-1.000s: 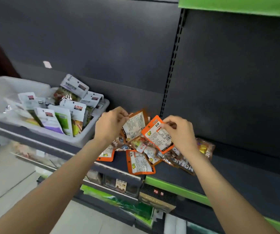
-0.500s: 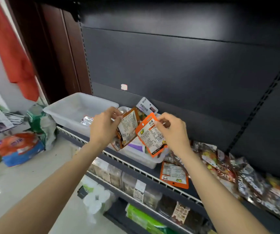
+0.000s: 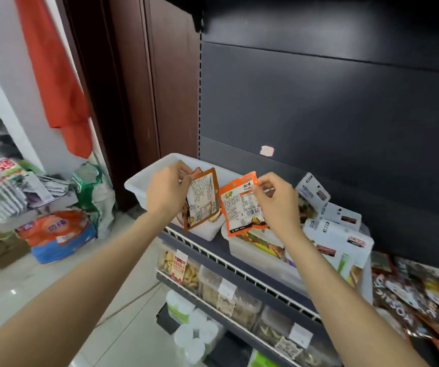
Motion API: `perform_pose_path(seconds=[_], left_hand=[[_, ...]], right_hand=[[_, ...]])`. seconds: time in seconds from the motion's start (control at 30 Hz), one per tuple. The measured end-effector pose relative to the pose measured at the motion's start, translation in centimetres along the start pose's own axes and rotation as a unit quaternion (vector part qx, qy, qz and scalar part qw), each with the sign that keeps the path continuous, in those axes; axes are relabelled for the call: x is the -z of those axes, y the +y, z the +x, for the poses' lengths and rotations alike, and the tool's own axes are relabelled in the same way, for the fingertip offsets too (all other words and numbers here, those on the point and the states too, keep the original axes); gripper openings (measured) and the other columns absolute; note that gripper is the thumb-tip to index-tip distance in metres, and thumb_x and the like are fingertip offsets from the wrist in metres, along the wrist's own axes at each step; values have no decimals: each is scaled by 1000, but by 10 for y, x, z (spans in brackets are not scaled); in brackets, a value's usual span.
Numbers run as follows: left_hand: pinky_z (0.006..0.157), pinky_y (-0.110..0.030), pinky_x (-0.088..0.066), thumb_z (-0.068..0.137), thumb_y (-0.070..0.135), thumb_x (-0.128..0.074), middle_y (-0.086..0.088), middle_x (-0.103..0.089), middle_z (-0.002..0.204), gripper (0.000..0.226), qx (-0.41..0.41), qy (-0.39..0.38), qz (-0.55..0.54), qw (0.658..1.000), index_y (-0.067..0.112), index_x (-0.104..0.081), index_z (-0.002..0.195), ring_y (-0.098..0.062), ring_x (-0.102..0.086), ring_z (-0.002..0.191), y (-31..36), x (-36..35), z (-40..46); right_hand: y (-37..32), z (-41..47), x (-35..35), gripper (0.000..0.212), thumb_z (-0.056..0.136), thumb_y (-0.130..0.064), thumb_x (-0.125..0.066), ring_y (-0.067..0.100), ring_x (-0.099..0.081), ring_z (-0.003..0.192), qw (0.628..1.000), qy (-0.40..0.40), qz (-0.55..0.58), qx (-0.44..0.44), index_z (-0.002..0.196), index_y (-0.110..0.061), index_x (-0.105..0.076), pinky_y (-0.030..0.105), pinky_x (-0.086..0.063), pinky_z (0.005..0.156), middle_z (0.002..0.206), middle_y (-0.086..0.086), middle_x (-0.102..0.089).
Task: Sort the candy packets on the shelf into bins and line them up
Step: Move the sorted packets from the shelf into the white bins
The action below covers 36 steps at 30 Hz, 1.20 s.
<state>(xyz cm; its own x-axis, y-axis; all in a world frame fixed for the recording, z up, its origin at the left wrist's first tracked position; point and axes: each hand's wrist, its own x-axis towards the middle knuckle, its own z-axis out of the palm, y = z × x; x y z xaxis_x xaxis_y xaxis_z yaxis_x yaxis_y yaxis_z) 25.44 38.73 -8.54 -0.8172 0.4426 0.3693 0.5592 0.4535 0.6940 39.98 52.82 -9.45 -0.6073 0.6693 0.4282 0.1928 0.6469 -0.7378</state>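
Small shop, dark retail shelving [image 3: 319, 107], price-tagged snack tubs [image 3: 213, 284], stock bags on floor [image 3: 57, 234]

Red cloth [image 3: 59, 83] above floor bags [image 3: 59, 234].

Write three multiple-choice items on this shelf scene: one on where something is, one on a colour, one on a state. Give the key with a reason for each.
1. Where are the two held packets?
A. Above the white bins on the shelf
B. On the floor
C. On the bottom shelf

2. What colour borders the packet in the right hand?
A. Blue
B. Bright orange
C. Green

3. What is the left hand doing?
A. Resting flat on the shelf
B. Hanging with nothing in it
C. Pinching a packet by its top edge

Key:
1 A, since the brown-edged packet hangs over the left bin and the orange packet over the neighbouring bin.
2 B, since its border is bright orange around a white label.
3 C, since its fingers close on the packet's top corner.
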Motion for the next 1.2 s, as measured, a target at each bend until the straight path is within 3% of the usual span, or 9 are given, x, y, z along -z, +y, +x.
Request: perform_pose_path(seconds=[0.1, 0.23, 0.37, 0.6, 0.73, 0.87, 0.97, 1.07, 1.2], left_hand=[[53, -28, -47, 96, 21, -54, 4, -61, 84, 10, 5, -6, -10, 1000, 14, -61, 96, -11, -57, 65, -24, -11, 44], [51, -17, -40, 96, 18, -54, -1, -60, 84, 6, 16, -43, -32, 998, 14, -57, 91, -9, -53, 67, -51, -42, 92], [56, -22, -39, 96, 12, -52, -7, -60, 93, 6, 51, -119, -58, 990, 8, -56, 99, -17, -55, 80, -76, -82, 120], [91, -36, -48, 93, 18, -57, -17, -62, 116, 21, 77, -343, 70, 934, 5, -60, 109, -32, -58, 107, -132, -130, 148], [87, -27, -42, 92, 19, -58, -12, -62, 122, 33, 43, -420, 66, 904, 12, -55, 124, -29, -57, 111, -154, -129, 164], [87, -27, -43, 95, 23, -54, -10, -61, 125, 37, 26, -474, 28, 880, 15, -51, 130, -27, -59, 112, -172, -125, 174], [83, -26, -43, 96, 19, -52, -11, -61, 127, 36, 11, -491, 2, 871, 14, -49, 132, -27, -59, 110, -178, -120, 181], [89, -29, -45, 96, 20, -52, -11, -58, 131, 39, -7, -502, -2, 865, 13, -47, 134, -27, -58, 115, -182, -116, 183], [93, -31, -44, 96, 20, -53, -10, -56, 134, 42, -35, -510, 20, 859, 12, -43, 137, -27, -55, 119, -187, -115, 183]], right_hand=[[1, 30, -33, 6, 92, -13, -59, 2, -54, 78, 1000, 19, 1, -13, 86, -16, -58, 1, -39, 61, 89, -4, -62], [5, 61, -68, 7, 93, -11, -56, 3, -53, 79, 999, 37, -22, -30, 88, -15, -53, -2, -37, 60, 91, -5, -60], [13, 75, -86, 8, 94, -10, -54, 6, -54, 85, 996, 36, -51, -62, 90, -15, -49, 3, -39, 59, 94, -6, -57], [24, 86, -116, 9, 95, -11, -52, 7, -55, 84, 987, 52, -96, -115, 90, -15, -46, 17, -44, 64, 91, -8, -56], [23, 86, -147, 13, 96, -7, -50, 9, -56, 87, 981, 60, -86, -166, 106, -14, -47, 10, -41, 60, 98, -4, -57], [23, 82, -185, 49, 95, 0, -48, 16, -54, 92, 967, 20, -151, -202, 137, -21, -36, 28, -46, 74, 107, 7, -57], [31, 80, -207, 54, 93, 4, -47, 24, -52, 109, 938, -33, -282, -201, 140, -20, -36, 33, -46, 86, 123, 10, -49], [36, 79, -222, 48, 94, -7, -49, 26, -46, 121, 919, -81, -320, -217, 139, -15, -36, 25, -42, 86, 125, 6, -43], [41, 81, -237, 75, 85, -6, -64, 26, -35, 129, 860, -155, -452, -182, 146, -9, -22, 34, -39, 101, 141, 12, -32]])
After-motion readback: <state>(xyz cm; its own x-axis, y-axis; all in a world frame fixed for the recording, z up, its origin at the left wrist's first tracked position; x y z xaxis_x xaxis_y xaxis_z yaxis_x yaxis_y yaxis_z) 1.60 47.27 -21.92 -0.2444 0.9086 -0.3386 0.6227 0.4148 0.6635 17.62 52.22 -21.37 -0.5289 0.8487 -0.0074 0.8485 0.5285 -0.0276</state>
